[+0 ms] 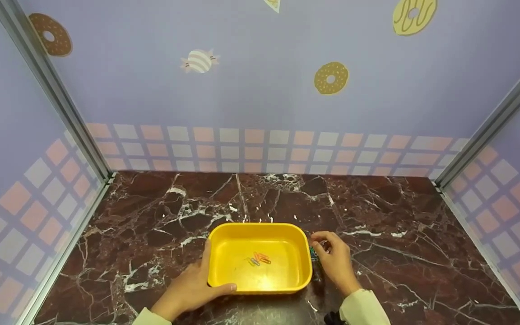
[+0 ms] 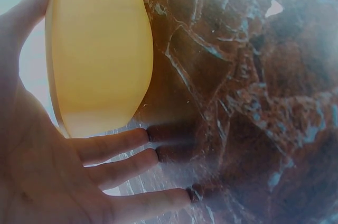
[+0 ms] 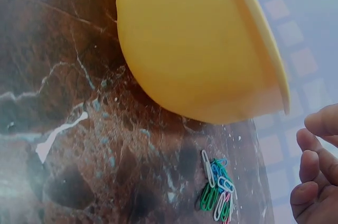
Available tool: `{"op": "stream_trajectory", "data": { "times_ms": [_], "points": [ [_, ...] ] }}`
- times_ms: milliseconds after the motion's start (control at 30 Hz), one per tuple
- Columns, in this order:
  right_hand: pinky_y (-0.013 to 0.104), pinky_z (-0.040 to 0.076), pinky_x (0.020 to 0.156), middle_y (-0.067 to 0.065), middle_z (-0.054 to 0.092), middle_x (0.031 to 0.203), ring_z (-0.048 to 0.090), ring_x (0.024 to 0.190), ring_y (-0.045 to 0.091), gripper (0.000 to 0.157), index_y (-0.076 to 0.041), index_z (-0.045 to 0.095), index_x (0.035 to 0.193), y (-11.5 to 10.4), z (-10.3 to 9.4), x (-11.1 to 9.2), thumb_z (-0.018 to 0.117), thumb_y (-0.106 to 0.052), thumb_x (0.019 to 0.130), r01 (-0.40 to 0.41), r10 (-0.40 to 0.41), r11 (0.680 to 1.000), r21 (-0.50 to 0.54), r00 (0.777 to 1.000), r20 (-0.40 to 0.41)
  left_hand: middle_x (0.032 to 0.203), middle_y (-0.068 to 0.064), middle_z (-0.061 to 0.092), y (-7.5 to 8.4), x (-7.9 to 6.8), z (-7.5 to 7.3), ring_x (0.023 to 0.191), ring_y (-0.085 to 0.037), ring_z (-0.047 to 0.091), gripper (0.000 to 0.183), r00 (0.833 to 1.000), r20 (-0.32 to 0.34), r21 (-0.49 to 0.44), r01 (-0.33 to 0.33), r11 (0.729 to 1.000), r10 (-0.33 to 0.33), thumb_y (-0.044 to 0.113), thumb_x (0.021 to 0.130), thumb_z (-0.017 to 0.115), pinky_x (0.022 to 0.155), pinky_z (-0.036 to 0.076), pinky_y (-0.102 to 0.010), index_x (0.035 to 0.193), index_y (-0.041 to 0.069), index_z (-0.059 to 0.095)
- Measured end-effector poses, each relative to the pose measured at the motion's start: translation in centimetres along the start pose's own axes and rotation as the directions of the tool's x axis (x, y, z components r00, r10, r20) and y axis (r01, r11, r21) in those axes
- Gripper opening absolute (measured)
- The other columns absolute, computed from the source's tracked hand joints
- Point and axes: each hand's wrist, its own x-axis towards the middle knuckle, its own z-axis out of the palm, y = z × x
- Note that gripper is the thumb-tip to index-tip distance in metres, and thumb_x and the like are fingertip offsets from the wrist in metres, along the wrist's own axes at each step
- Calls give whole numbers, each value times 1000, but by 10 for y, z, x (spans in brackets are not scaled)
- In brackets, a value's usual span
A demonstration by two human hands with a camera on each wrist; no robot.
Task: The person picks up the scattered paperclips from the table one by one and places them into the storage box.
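Observation:
A yellow plastic container (image 1: 260, 289) stands on the table with several coloured paper clips (image 1: 258, 258) on its floor. My left hand (image 1: 192, 282) rests against its near left corner, thumb along the near rim. In the left wrist view the fingers (image 2: 127, 143) of that hand extend straight below the yellow wall (image 2: 100, 55). My right hand (image 1: 336, 259) hovers by the container's right side, fingers loosely bent, with nothing visible between them. Close to it lies a small pile of green, white, blue and pink paper clips (image 3: 216, 187), partly hidden by the hand in the head view.
The table (image 1: 404, 253) has a dark red marbled top. A patterned back wall (image 1: 260, 90) and side panels with metal corner posts (image 1: 57, 85) enclose it. A dark object (image 1: 333, 318) shows beside the right sleeve.

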Motion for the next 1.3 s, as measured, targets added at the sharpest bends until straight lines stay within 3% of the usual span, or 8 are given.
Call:
{"op": "stream_trajectory", "data": {
  "times_ms": [300, 567, 900, 1133, 1300],
  "points": [
    [18, 43, 60, 4, 68, 86, 51, 66, 8, 14, -10, 72, 92, 8, 1, -3, 71, 1, 83, -5, 6, 999, -33, 999, 33, 133, -30, 54, 1, 0, 0, 109, -42, 60, 131, 1000, 2, 0, 10, 1000, -10, 70, 67, 72, 85, 51, -60, 156, 13, -5],
    [18, 42, 56, 0, 65, 83, 46, 63, 2, 16, -12, 72, 92, 18, 2, -7, 72, 0, 82, -19, 25, 996, -91, 997, 72, 128, -28, 57, 0, 0, 0, 104, -39, 62, 131, 1000, -5, -1, -4, 1000, 4, 70, 67, 73, 82, 52, -57, 156, 16, -6],
    [28, 53, 74, -1, 71, 88, 64, 82, 14, 18, -12, 74, 88, 30, 5, -8, 73, 4, 79, -13, 28, 991, -136, 994, 109, 135, -29, 53, 1, -1, 0, 111, -43, 59, 132, 1000, 2, -4, 5, 1000, -5, 70, 67, 72, 88, 49, -61, 156, 14, -6],
    [33, 53, 75, -2, 71, 84, 65, 82, 16, 20, -16, 75, 82, 33, 9, -8, 77, 2, 74, -3, 31, 982, -190, 990, 140, 118, -19, 63, 1, 0, -2, 100, -30, 62, 127, 1000, 9, -16, -29, 999, 30, 67, 70, 73, 83, 51, -53, 156, 12, -2],
    [33, 53, 74, -2, 68, 81, 65, 81, 17, 18, -16, 75, 78, 32, 11, -8, 76, 2, 73, 10, 23, 979, -204, 987, 160, 116, -18, 64, 1, 0, -2, 99, -30, 62, 126, 1000, 10, -8, -26, 1000, 26, 68, 70, 72, 83, 51, -52, 157, 13, -2]
  ]
}}
